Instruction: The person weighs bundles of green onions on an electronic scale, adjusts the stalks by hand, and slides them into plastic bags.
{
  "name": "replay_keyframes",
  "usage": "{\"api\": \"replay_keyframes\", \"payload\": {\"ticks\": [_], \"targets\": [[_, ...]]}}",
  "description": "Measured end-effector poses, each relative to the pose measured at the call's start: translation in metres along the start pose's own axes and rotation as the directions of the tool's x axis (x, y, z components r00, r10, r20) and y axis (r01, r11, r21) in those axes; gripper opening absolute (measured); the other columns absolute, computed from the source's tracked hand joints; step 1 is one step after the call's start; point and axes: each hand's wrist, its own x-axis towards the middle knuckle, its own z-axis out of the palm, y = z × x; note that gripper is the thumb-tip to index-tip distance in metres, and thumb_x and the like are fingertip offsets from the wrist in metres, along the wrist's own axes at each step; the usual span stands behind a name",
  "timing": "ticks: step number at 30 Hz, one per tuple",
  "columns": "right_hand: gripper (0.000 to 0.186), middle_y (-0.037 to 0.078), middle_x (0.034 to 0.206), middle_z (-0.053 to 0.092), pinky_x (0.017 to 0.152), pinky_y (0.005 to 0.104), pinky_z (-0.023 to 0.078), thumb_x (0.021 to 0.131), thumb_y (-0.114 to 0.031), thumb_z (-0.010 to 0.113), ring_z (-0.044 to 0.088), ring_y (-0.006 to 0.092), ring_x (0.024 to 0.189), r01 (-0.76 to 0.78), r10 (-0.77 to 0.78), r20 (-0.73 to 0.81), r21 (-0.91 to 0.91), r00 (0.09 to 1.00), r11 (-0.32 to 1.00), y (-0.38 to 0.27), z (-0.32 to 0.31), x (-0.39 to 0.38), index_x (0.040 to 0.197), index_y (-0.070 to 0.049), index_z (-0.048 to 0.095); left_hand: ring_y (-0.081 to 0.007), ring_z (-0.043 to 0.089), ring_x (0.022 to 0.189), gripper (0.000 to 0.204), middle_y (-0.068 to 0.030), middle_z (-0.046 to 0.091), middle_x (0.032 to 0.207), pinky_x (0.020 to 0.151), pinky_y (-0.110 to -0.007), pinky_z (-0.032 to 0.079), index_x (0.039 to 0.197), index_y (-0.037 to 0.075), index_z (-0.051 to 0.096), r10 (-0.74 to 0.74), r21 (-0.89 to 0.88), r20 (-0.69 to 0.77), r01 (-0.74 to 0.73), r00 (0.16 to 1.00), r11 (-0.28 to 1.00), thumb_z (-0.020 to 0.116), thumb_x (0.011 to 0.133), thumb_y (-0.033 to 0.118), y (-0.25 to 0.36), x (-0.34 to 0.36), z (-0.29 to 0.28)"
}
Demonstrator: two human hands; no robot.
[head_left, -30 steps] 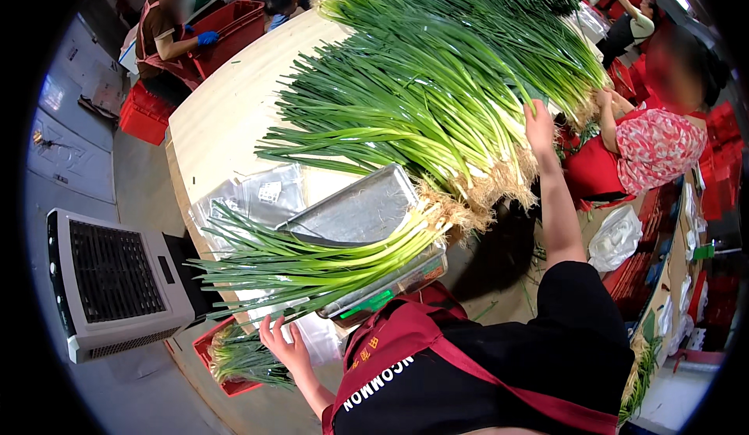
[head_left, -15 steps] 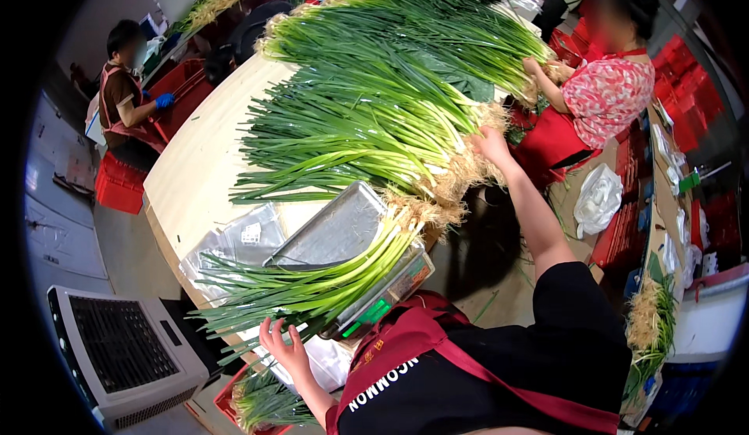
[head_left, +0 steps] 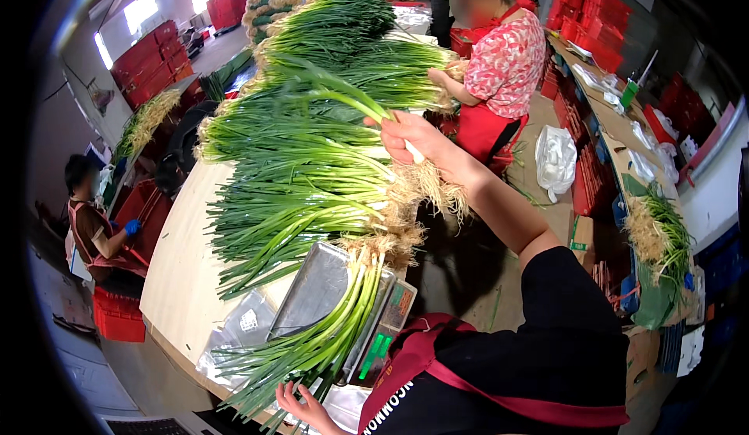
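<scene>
My right hand (head_left: pixel 409 138) is raised over the long heap of green onions (head_left: pixel 289 201), closed on green onion stalks (head_left: pixel 367 103) with pale ends and roots. My left hand (head_left: pixel 300 404) is low at the near table edge, fingers apart and curved, beside leaf tips of a bundle of green onions (head_left: pixel 351 302). That bundle lies across a metal tray (head_left: pixel 312 267) on a scale (head_left: pixel 378 357), roots toward the heap and leaves overhanging the near side. Clear plastic bags (head_left: pixel 242 326) lie left of the tray on the pale wooden table (head_left: pixel 172 271).
A co-worker in a patterned top (head_left: pixel 499 68) handles onions at the right; another with blue gloves (head_left: pixel 97 232) is at a red crate on the left. A white sack (head_left: pixel 554 162) lies on the right floor. A side bench (head_left: pixel 608 123) holds bags and onions. Red crates (head_left: pixel 144 60) are stacked behind.
My right hand has come up and leftward from the heap's root side with stalks in it. The view has lifted toward the room. My left hand stays low by the leaf tips.
</scene>
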Motion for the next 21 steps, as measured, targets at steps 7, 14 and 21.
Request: {"api": "replay_keyframes", "payload": {"ticks": [7, 14, 21], "targets": [[0.032, 0.003, 0.064, 0.051, 0.041, 0.0222, 0.037, 0.086, -0.012, 0.05, 0.05, 0.011, 0.048, -0.12, 0.1, -0.131, -0.153, 0.986, 0.981, 0.024, 0.024, -0.012, 0.115, 0.0, 0.044, -0.0332, 0.041, 0.11, 0.019, -0.0159, 0.047, 0.117, 0.092, -0.044, 0.033, 0.098, 0.0, 0.054, 0.074, 0.032, -0.073, -0.072, 0.995, 0.997, 0.055, 0.084, 0.013, -0.025, -0.004, 0.001], [0.012, -0.001, 0.066, 0.047, 0.042, 0.022, 0.031, 0.088, -0.015, 0.051, 0.041, 0.0072, 0.049, -0.528, 0.55, -0.374, 0.169, 0.747, 0.832, 0.163, -0.036, -0.064, 0.093, -0.004, 0.051, -0.0322, 0.042, 0.109, 0.019, -0.0143, 0.048, 0.116, 0.092, -0.043, 0.032, 0.097, 0.001, 0.055, 0.027, 0.059, -0.089, -0.022, 0.996, 0.998, 0.058, 0.081, 0.012, -0.032, -0.026, -0.013], [0.012, -0.002, 0.059, 0.045, 0.038, 0.0218, 0.031, 0.088, -0.016, 0.051, 0.038, 0.0064, 0.042, -0.269, 0.191, -0.268, -0.297, 0.944, 0.916, 0.131, 0.02, -0.057, 0.081, -0.007, 0.047, -0.0323, 0.043, 0.109, 0.021, -0.0145, 0.05, 0.113, 0.092, -0.043, 0.034, 0.098, 0.002, 0.057, -0.042, 0.11, -0.174, 0.062, 0.984, 0.992, 0.059, 0.081, 0.014, -0.064, -0.07, -0.034]]}}
